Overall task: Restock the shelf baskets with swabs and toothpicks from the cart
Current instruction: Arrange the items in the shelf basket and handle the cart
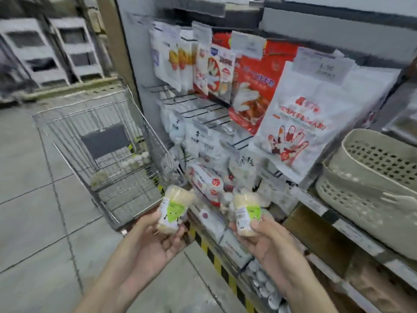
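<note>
My left hand (158, 240) grips a clear round tub of toothpicks (174, 208) with a green label, tilted to the right. My right hand (266, 238) grips a second, matching tub (247, 216), held upright beside the low shelf. Both tubs hang in front of the lower wire baskets (225, 199), which hold white and red packets. The wire shopping cart (108, 141) stands to the left, against the shelf end. Several small white-capped tubs (135, 160) lie in its bottom.
Glove packs (291, 123) hang on hooks above the baskets. Beige perforated plastic baskets (370, 184) sit stacked on the right shelf. A yellow-and-black striped edge (216, 260) runs along the shelf base. Round tubs (264, 281) fill a low bin. Grey tiled floor (45, 222) lies to the left.
</note>
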`<state>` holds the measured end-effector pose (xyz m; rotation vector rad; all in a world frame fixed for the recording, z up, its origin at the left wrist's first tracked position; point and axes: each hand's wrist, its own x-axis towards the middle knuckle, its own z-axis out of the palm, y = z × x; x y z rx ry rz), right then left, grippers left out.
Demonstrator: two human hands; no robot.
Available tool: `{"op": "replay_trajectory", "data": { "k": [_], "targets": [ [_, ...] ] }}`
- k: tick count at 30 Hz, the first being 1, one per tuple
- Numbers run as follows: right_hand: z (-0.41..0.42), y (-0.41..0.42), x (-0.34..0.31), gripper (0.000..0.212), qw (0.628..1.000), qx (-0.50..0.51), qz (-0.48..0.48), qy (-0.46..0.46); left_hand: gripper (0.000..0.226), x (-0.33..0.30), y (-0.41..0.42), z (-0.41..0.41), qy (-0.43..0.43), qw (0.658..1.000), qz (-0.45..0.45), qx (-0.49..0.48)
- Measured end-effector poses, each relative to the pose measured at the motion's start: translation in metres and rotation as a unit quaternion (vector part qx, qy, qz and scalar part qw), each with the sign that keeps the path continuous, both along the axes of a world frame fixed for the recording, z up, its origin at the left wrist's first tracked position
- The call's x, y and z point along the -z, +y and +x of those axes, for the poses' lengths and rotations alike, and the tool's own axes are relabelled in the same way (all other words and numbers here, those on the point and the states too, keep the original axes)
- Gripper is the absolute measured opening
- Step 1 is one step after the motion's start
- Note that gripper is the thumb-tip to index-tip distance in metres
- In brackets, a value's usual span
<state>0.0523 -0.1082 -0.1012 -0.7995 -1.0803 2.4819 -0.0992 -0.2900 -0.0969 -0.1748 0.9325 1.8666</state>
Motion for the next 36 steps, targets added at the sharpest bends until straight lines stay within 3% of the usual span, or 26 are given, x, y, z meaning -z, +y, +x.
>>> {"op": "replay_trajectory", "data": {
  "k": [2, 7, 11, 13, 15, 19, 24, 29, 34, 36],
  "targets": [
    [-0.034, -0.007, 0.001, 0.061, 0.999, -0.034, -0.006, 0.002, 0.103, -0.002, -0.017, -0.019, 0.012, 0.999, 0.007, -0.029],
    [-0.123, -0.036, 0.007, 0.063, 0.993, -0.116, 0.005, 0.004, 0.090, 0.003, -0.072, -0.074, 0.100, 0.991, -0.035, -0.077],
    [-0.180, -0.056, 0.019, 0.066, 0.989, -0.143, -0.017, 0.016, 0.099, 0.008, -0.102, -0.113, 0.173, 0.975, -0.103, -0.096],
    [-0.203, -0.063, 0.024, 0.079, 0.987, -0.160, -0.019, 0.011, 0.086, 0.012, -0.110, -0.129, 0.190, 0.970, -0.111, -0.106],
    [-0.225, -0.069, 0.029, 0.093, 0.984, -0.179, -0.018, 0.001, 0.072, 0.017, -0.115, -0.144, 0.191, 0.966, -0.120, -0.125],
    [-0.266, -0.073, 0.034, 0.104, 0.975, -0.220, -0.010, -0.028, 0.072, 0.028, -0.115, -0.173, 0.180, 0.960, -0.145, -0.158],
    [-0.330, -0.061, 0.056, 0.084, 0.962, -0.263, 0.011, -0.075, 0.068, 0.046, -0.099, -0.223, 0.171, 0.951, -0.184, -0.179],
    [-0.416, -0.044, 0.078, 0.094, 0.943, -0.308, 0.054, -0.117, 0.053, 0.071, -0.071, -0.289, 0.137, 0.930, -0.247, -0.234],
    [-0.508, -0.018, 0.109, 0.067, 0.931, -0.327, 0.073, -0.147, 0.060, 0.099, -0.034, -0.369, 0.129, 0.910, -0.307, -0.245],
    [-0.540, -0.008, 0.128, 0.063, 0.924, -0.332, 0.099, -0.164, 0.050, 0.115, -0.017, -0.399, 0.122, 0.905, -0.327, -0.244]
  ]
}}
